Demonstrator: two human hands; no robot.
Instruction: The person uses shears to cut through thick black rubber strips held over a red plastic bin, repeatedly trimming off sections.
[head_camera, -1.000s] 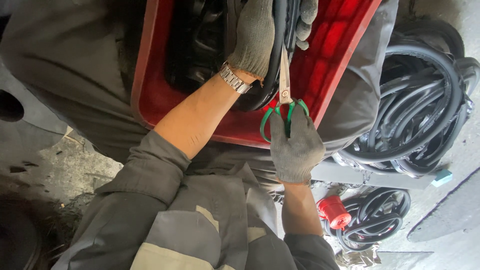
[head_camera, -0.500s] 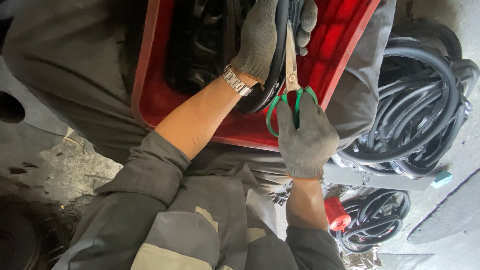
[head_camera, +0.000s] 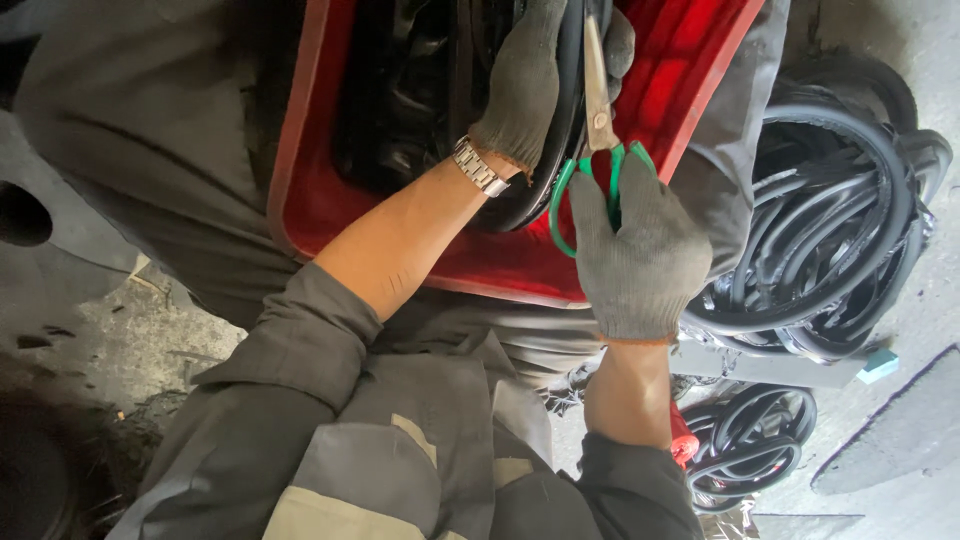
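Head view: scissors (head_camera: 600, 120) in right hand (head_camera: 635, 250) fingers

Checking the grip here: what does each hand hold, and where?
Right hand holds scissors by the green handles. Left hand grips a black rubber strip over the red bin.

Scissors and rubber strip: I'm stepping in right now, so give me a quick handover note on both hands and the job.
Left hand, gloved, grips the black rubber strip over the red crate.
Right hand, gloved, holds the green-handled scissors, blades along the strip.
Done: cannot tell whether any cut is through.
Left: the strip at the blades looks uncut; more black rubber coils lie on the right.
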